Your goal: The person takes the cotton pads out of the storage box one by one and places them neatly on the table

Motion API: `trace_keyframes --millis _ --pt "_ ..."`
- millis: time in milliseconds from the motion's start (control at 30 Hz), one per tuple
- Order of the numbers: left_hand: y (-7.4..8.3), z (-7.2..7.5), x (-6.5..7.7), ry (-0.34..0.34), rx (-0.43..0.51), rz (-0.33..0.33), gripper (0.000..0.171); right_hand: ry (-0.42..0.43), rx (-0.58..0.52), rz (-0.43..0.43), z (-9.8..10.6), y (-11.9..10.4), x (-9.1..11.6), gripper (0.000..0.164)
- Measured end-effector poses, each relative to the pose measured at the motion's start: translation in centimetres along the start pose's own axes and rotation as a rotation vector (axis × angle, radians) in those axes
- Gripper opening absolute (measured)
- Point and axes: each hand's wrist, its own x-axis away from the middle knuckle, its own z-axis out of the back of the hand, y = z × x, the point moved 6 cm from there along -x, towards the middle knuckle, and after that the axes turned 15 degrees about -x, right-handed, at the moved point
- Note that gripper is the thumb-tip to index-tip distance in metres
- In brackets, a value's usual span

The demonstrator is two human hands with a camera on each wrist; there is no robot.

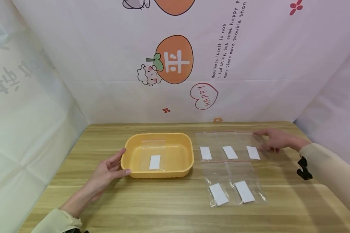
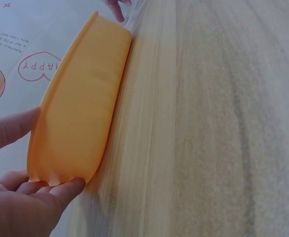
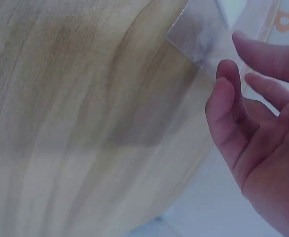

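Note:
The left hand (image 1: 102, 176) grips the left end of a yellow plastic basin (image 1: 161, 175), thumb at the near rim and fingers at the far side. The left wrist view shows the fingers against the basin's outer wall (image 2: 83, 94). Inside the basin lies a clear zip bag (image 1: 145, 150) with a white card (image 1: 155, 162). My right hand (image 1: 275, 139) is at the top right corner of another clear zip bag (image 1: 245, 138), which holds a white card (image 1: 253, 152). Its thumb and index finger stand apart beside the bag; the other fingers are loosely bent.
Zip bags lie overlapping in two rows right of the basin, including an upper-left one with a white card (image 1: 205, 153) and lower ones with cards (image 1: 218, 194). A wooden table (image 1: 151, 204) carries everything. A printed cloth (image 1: 119, 81) hangs behind it.

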Motion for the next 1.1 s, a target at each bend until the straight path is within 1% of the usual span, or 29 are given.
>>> trace_keyframes --millis 100,233,333,433,500,533,633,800,967,1033,1100 --pt "0.0 0.0 -0.1 -0.002 -0.005 0.004 0.090 0.028 0.054 -0.001 -0.3 -1.2 0.4 0.067" --pt "0.0 -0.1 -0.1 -0.006 -0.016 0.001 0.089 0.056 0.182 0.052 -1.2 -3.7 0.9 0.053" --pt "-0.1 0.0 -0.1 -0.005 -0.014 -0.006 0.091 0.071 0.303 0.125 -2.3 -6.4 1.3 0.037" --pt "-0.1 0.0 -0.1 -0.001 -0.011 -0.007 0.092 0.105 0.382 0.196 -3.7 -9.5 1.7 0.016" --pt "-0.2 0.1 -0.1 -0.001 -0.007 -0.006 0.093 0.138 0.395 0.228 -4.7 -11.4 2.0 0.004" --pt "-0.2 0.1 -0.1 0.000 -0.006 -0.007 0.093 0.150 0.386 0.244 -5.2 -12.3 2.1 0.002" --pt "-0.2 0.2 -0.1 0.001 -0.003 -0.004 0.093 0.174 0.365 0.280 -6.3 -14.7 2.1 0.009" --pt "0.0 0.3 0.0 -0.003 -0.003 0.003 0.094 0.164 0.345 0.323 -8.1 -18.0 2.0 0.014" --pt "0.0 0.3 0.0 -0.008 -0.006 0.001 0.094 0.169 0.400 0.366 -9.6 -20.5 1.9 0.016" --pt "0.0 0.2 0.0 -0.009 -0.005 -0.003 0.093 0.168 0.404 0.382 -10.3 -21.4 1.7 0.016" --pt "-0.1 0.2 0.0 -0.007 -0.001 -0.005 0.093 0.164 0.380 0.403 -11.0 -22.2 1.5 0.016"
